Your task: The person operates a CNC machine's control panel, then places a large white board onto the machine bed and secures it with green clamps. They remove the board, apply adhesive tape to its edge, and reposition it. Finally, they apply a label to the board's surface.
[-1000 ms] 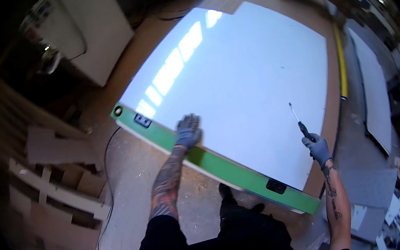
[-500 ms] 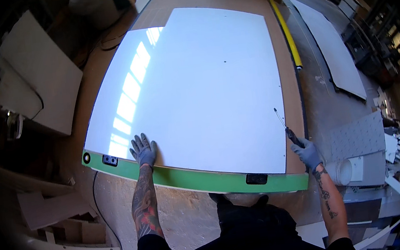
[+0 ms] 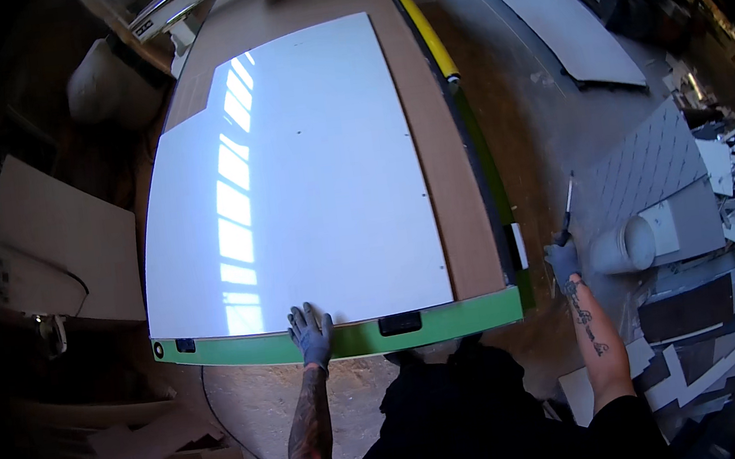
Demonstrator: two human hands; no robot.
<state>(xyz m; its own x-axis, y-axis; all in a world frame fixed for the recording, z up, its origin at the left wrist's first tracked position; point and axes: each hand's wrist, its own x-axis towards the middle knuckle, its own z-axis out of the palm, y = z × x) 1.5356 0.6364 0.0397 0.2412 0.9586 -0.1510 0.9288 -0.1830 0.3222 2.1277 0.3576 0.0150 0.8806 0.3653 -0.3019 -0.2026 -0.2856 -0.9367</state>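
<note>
Worktable (image 3: pixel 470 254): long, brown-topped, with a green front edge (image 3: pixel 348 339) facing the person (image 3: pixel 469 408), who stands at its near end in dark clothes.
White panel (image 3: pixel 329 207): lying flat on the worktable, glossy, near side along the green edge, far left corner notched; window light falls in bright blocks down its left half, and a brown strip of tabletop shows on its right.
Floor panel (image 3: pixel 552 18): another long white sheet, well apart, beyond the table's right side.
Pale box (image 3: pixel 70 241): off to the left, a dark cable looping down its side.
Patterned sheet (image 3: pixel 650 161): on the right, marked with slanting lines, near a heap of offcuts (image 3: pixel 701 373).
Yellow tube (image 3: pixel 422 28): along the table's far right side.
Bucket (image 3: pixel 625 245): whitish, just beside the patterned sheet.
Left hand (image 3: pixel 310 334): gloved in grey, laid over the green edge, fingers a little apart and reaching onto the panel's near border.
Right hand (image 3: pixel 563 261): also gloved, out past the table's right side, fingers clamped on a dark handle.
Screwdriver (image 3: pixel 565 223): in that grip, clear of the panel, its thin shaft pointing away from the person.
Black recess (image 3: pixel 400 324): set in the green edge, right of the left hand.
</note>
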